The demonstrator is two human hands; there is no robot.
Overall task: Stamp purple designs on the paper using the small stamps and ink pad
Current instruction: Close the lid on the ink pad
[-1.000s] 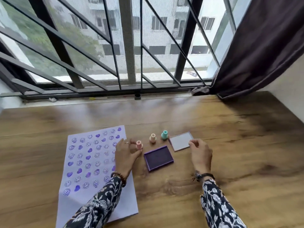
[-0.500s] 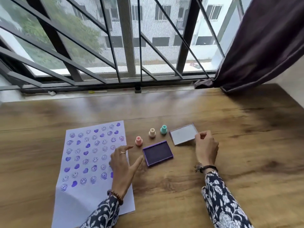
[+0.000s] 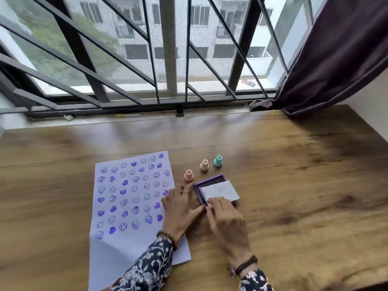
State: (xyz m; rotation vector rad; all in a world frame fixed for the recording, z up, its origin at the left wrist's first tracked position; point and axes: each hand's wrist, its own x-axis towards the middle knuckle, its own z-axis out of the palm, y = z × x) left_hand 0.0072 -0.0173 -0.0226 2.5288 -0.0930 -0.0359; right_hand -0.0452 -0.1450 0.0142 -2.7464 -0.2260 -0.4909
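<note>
A white paper point(image 3: 128, 198) covered with purple smileys and hearts lies on the wooden table point(image 3: 294, 196). Three small stamps stand beyond its right edge: pink point(image 3: 188, 175), beige point(image 3: 204, 165) and teal point(image 3: 218, 161). The purple ink pad point(image 3: 207, 181) sits in front of them, largely covered by its clear lid point(image 3: 220, 191). My right hand point(image 3: 225, 221) grips the lid's near edge and holds it over the pad. My left hand point(image 3: 180, 208) rests flat with fingers spread, its thumb against the pad's near-left corner.
A barred window with a sill point(image 3: 147, 116) runs along the table's far edge. A dark purple curtain point(image 3: 340, 59) hangs at the right and touches the table's far right corner. A white wall point(image 3: 375, 101) bounds the right side.
My right hand carried the lid from the table at the right onto the ink pad. My left hand let go of the pink stamp and moved down beside the pad.
</note>
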